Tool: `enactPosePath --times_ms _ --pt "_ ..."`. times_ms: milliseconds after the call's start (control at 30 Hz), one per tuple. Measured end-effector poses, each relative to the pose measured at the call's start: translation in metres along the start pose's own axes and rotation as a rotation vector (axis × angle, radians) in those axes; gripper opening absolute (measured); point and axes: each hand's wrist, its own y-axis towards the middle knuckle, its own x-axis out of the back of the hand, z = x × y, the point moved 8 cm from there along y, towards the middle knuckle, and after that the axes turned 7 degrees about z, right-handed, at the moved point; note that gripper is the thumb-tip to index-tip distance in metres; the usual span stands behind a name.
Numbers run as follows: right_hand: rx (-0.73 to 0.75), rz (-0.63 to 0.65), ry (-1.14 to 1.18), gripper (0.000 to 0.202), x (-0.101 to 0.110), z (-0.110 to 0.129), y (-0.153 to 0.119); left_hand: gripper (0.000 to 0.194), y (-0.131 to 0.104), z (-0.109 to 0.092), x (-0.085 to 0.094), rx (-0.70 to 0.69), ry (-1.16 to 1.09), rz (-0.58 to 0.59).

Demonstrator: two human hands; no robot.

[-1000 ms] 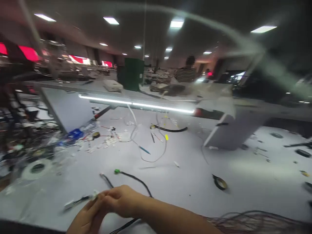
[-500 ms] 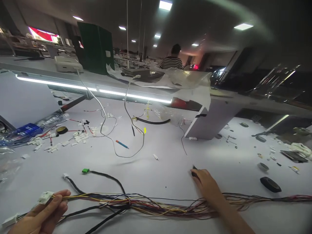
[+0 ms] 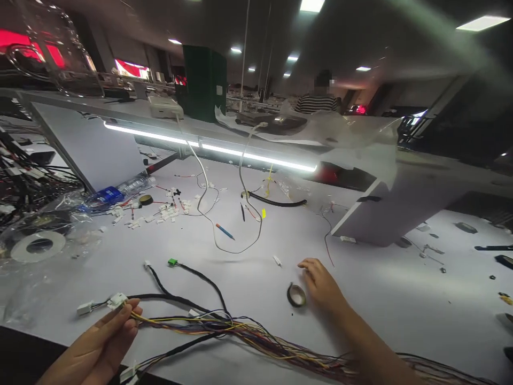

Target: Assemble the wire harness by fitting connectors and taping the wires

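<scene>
The left hand [image 3: 100,338] has thumb and fingers clamped on a white connector [image 3: 117,300], pinching it at the end where the wires come out, above the bench [image 3: 244,278] close to the left part of its front edge. Yellow and dark wires run from that connector into a wire harness [image 3: 280,345], which stretches along the front edge toward the bench's front right corner. The right hand [image 3: 323,286] reaches in across the harness, fingers loosely extended and closed on nothing that shows; its underside is turned away, so the palm itself can't be checked. Just left of it sits a roll of dark tape [image 3: 296,295], between the harness and a small white piece [image 3: 277,261] farther from the front edge.

Black-sleeved branches of the harness spread toward the bench's left side. One ends in a green connector [image 3: 172,262], another in a small white plug [image 3: 147,264]. A second white connector [image 3: 84,308] lies just left of the held one, near the front edge. Toward the back edge are a blue pencil [image 3: 225,231] and a looped pale cable [image 3: 239,250], with loose white connectors [image 3: 170,211] scattered toward the back left corner beside a bottle with a blue label [image 3: 106,197].
</scene>
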Motion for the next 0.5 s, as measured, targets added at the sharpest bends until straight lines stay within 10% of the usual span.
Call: enactPosePath --times_ms 200,367,500 --pt "0.23 0.13 -0.248 0.011 -0.014 0.039 -0.045 0.02 -0.015 -0.007 -0.025 0.021 -0.039 0.003" --pt "0.211 -0.081 -0.465 0.023 -0.019 0.027 -0.065 0.022 -0.016 -0.018 -0.035 -0.08 0.084 0.039" --pt "0.15 0.048 -0.435 0.013 -0.033 0.012 -0.066 0.022 -0.016 -0.019 -0.033 -0.08 0.1 0.021"
